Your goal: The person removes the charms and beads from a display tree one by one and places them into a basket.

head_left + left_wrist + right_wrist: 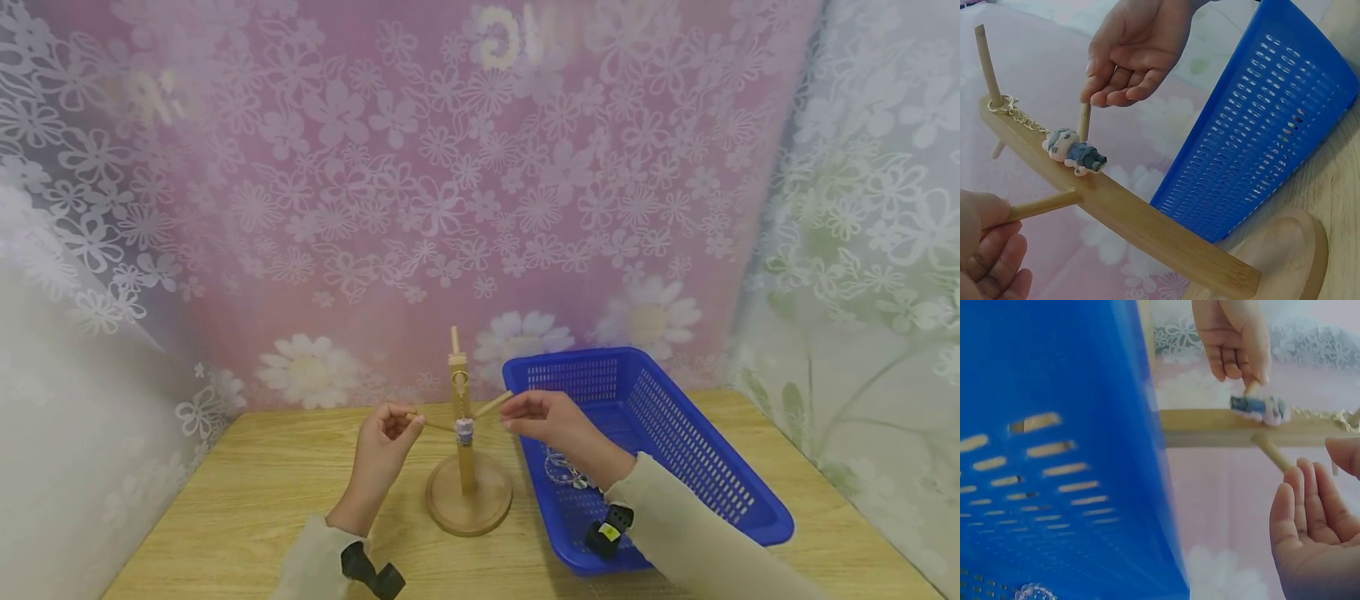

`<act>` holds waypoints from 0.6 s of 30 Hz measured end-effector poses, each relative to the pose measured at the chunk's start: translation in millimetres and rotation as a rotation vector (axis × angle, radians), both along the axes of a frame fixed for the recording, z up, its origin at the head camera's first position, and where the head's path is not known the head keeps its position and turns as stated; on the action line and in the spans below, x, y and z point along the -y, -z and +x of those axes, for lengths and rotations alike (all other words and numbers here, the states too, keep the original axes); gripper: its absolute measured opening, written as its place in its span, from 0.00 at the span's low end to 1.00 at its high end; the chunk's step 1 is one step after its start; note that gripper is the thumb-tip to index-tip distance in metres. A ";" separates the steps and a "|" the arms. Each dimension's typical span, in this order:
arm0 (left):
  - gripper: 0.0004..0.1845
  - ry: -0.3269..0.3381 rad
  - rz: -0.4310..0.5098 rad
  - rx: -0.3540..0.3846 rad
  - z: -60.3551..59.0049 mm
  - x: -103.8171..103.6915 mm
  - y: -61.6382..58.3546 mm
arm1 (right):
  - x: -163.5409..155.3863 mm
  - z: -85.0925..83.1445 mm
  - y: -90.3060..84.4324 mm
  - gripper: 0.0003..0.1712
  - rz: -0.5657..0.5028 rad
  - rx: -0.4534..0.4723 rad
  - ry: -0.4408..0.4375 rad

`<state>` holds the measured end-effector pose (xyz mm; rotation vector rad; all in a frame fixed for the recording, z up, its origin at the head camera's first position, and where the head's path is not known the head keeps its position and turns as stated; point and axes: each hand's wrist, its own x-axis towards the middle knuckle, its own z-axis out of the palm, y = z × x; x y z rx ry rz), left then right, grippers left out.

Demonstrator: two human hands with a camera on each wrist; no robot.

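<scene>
A wooden stand [467,477] with a round base and several side pegs stands upright on the table. From an upper peg hangs a gold-coloured chain carrying a small figurine keychain [1074,150] with a dark blue body, lying against the post. My left hand [381,446] pinches the outer end of the left wooden peg [1044,205] between thumb and fingers. On the other side, my right hand [558,427] is at the tip of the right wooden peg [492,405]. Its fingers are nearly straight in the right wrist view, with the thumb apart; whether they touch the peg I cannot tell.
A blue perforated plastic basket [776,527] stands to the right of the stand, beneath my right forearm. Inside it lie several thin beaded strands [561,471]. A floral backdrop [420,208] rises behind the wooden table [225,508].
</scene>
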<state>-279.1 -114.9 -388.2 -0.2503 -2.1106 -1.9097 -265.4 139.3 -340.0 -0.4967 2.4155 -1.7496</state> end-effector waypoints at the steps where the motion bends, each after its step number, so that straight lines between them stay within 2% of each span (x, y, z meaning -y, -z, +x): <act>1: 0.10 0.003 0.001 -0.002 0.6 -0.4 -0.3 | 1.7 0.5 0.0 0.15 0.002 0.001 0.004; 2: 0.10 0.003 -0.001 0.003 3.8 -1.4 -4.1 | 3.3 1.1 -0.3 0.15 0.005 -0.001 0.010; 7: 0.10 0.006 0.001 0.018 4.5 -1.6 -4.6 | 13.1 4.8 -1.9 0.14 0.001 0.002 0.048; 9: 0.10 0.007 -0.003 0.014 1.7 -0.8 -0.9 | 16.5 6.0 -2.7 0.13 0.010 -0.002 0.058; 18: 0.11 -0.001 -0.004 0.020 1.9 -1.3 -0.3 | 24.7 3.4 -0.9 0.11 0.062 -0.003 0.097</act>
